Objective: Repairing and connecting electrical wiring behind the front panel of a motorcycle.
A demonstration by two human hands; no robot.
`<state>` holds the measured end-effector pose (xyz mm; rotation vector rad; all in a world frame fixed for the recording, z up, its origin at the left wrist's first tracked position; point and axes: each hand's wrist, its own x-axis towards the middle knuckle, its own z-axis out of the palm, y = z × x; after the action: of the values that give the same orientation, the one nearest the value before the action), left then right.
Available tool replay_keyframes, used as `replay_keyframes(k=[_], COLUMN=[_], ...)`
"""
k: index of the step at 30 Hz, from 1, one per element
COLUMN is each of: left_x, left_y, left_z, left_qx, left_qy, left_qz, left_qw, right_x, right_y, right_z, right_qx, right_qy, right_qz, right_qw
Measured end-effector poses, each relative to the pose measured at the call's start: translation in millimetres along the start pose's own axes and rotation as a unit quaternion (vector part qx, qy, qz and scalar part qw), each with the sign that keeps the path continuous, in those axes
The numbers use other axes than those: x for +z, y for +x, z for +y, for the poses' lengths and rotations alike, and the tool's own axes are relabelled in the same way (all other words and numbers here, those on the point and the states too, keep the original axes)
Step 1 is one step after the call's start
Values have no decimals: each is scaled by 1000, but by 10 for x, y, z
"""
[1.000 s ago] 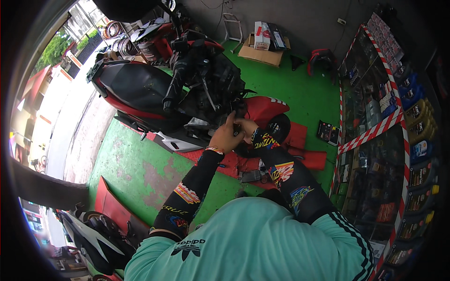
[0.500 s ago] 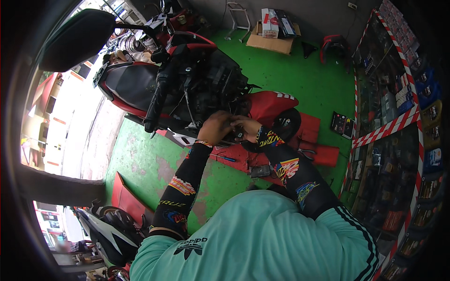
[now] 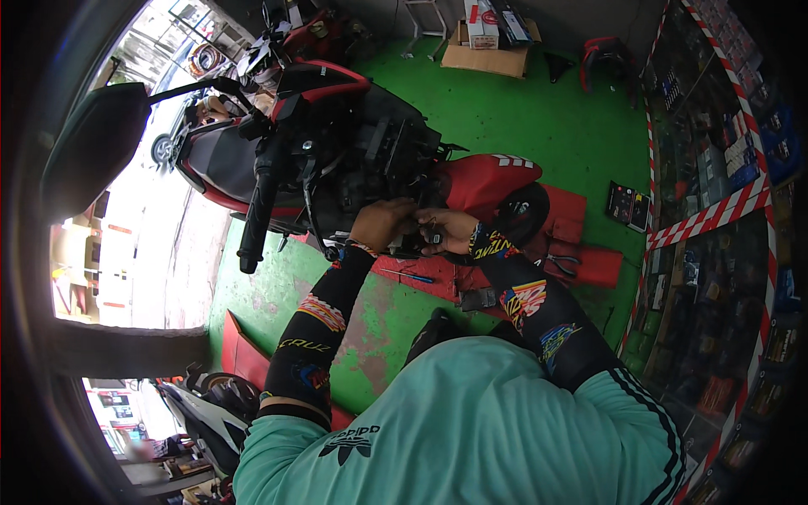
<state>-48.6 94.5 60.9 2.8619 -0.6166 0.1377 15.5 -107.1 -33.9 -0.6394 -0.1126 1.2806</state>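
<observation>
My left hand (image 3: 383,224) and my right hand (image 3: 452,230) meet fingertip to fingertip beside the opened front of a red and black motorcycle (image 3: 353,156). Curled fingers on the left hand pinch something too small to make out. A small black part (image 3: 435,239) with a pale face shows at my closed right fingers; its exact kind is unclear. Just beyond the hands are the red front fender (image 3: 488,181) and the front wheel (image 3: 528,210). The handlebar grip (image 3: 263,202) is left of my left hand.
On the red platform (image 3: 593,265) lie pliers (image 3: 562,264), a blue-handled screwdriver (image 3: 414,276) and a dark box (image 3: 478,299). A black case (image 3: 628,206) rests on the green floor. Glass cabinets (image 3: 703,278) line the right. A mirror (image 3: 97,151) juts out at left.
The view has shifted slightly, so the mirror and handlebar sit further left and my feet now show. My hands remain together in nearly the same place on the motorcycle.
</observation>
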Motion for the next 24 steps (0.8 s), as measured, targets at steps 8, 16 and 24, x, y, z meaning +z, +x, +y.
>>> replay_keyframes(k=[8, 16, 24], left_x=[10, 55, 76], left_y=[77, 110, 109], left_z=[-155, -246, -278], left_qx=[26, 23, 43], left_qy=[7, -19, 1], left_qz=[-17, -29, 3], left_qw=[999, 999, 999], right_x=[-30, 391, 395], right_y=[-44, 231, 429], right_z=[206, 543, 499], right_qx=[-63, -369, -379], right_qy=[82, -369, -78], right_qz=[79, 297, 299], right_qw=[992, 800, 872])
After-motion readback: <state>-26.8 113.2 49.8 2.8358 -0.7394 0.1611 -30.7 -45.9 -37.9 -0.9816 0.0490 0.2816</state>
